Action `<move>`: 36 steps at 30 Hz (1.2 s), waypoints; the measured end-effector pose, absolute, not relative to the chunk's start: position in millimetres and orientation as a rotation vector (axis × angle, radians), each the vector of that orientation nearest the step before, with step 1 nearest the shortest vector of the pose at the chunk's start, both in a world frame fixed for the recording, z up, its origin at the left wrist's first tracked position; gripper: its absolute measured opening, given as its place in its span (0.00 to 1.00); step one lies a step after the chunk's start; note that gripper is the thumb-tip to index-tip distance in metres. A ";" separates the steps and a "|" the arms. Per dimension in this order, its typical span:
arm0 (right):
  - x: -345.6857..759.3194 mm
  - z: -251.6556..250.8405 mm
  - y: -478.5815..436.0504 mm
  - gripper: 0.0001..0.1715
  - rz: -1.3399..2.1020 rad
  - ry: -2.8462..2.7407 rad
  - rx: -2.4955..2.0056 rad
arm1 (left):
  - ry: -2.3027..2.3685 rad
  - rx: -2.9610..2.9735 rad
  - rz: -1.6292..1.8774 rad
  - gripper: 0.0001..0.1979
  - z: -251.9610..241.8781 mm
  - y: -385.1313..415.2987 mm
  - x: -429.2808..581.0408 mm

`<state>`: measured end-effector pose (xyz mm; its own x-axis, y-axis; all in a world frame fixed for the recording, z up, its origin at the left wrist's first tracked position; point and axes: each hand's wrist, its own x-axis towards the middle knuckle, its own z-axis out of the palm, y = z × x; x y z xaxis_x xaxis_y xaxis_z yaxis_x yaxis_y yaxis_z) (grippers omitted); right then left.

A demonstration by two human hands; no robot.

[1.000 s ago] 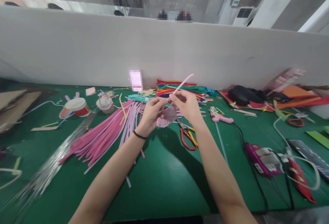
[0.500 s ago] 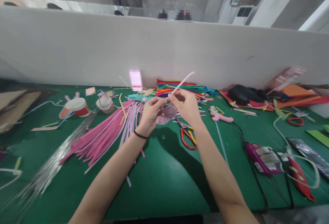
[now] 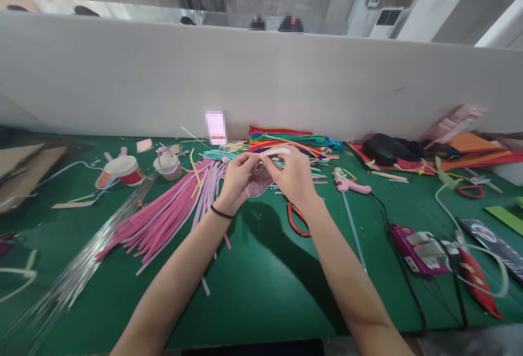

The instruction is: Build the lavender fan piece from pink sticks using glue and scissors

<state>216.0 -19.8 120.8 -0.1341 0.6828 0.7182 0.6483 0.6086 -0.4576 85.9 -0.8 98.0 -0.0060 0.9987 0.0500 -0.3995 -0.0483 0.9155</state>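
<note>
My left hand [image 3: 237,181] is closed, thumb and fingers pinching a pale pink, ridged, rounded piece [image 3: 256,187] that looks made of pipe cleaners. That piece hangs below the fingertips, partly hidden by both hands. A pale pink pipe cleaner [image 3: 280,151] runs across the fingers of my right hand [image 3: 293,176], which is closed on it close to the left fingertips. Just under my right wrist lie red-handled scissors [image 3: 292,219], their blades covered by the hand. A bundle of pink pipe cleaners [image 3: 163,211] fans out left of my left hand.
Multicoloured pipe cleaners [image 3: 281,137] are heaped behind my hands. A pink glue gun [image 3: 353,187] and purple power strip [image 3: 408,244] lie right. At left are a white-lidded cup [image 3: 125,169], a small pot [image 3: 167,165] and silvery wires [image 3: 90,258]. A white partition [image 3: 163,72] stands behind.
The pale pink pipe cleaner, which stuck up to the right, is now bent down across the right fingers. My right hand has turned and covers the scissors' yellow handle part.
</note>
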 end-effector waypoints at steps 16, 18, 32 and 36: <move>246.1 124.8 -6.2 0.14 0.295 -1.687 -1.066 | 1.312 2.441 1.321 0.12 134.7 -36.3 68.4; 243.5 125.8 -7.5 0.14 0.371 -1.700 -1.040 | 1.315 2.598 1.247 0.15 132.9 -31.1 63.7; 240.1 128.0 -12.5 0.12 0.175 -1.608 -0.993 | 1.369 2.374 1.251 0.12 128.2 -14.8 49.5; 234.6 130.7 -16.3 0.09 0.078 -1.672 -0.921 | 1.322 2.288 1.208 0.17 131.4 -18.2 47.5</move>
<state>234.6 -16.3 130.7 -0.0234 0.6011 0.7988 0.5238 0.6880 -0.5024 47.5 -18.2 131.4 0.2511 0.8038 0.5394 0.6093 -0.5642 0.5571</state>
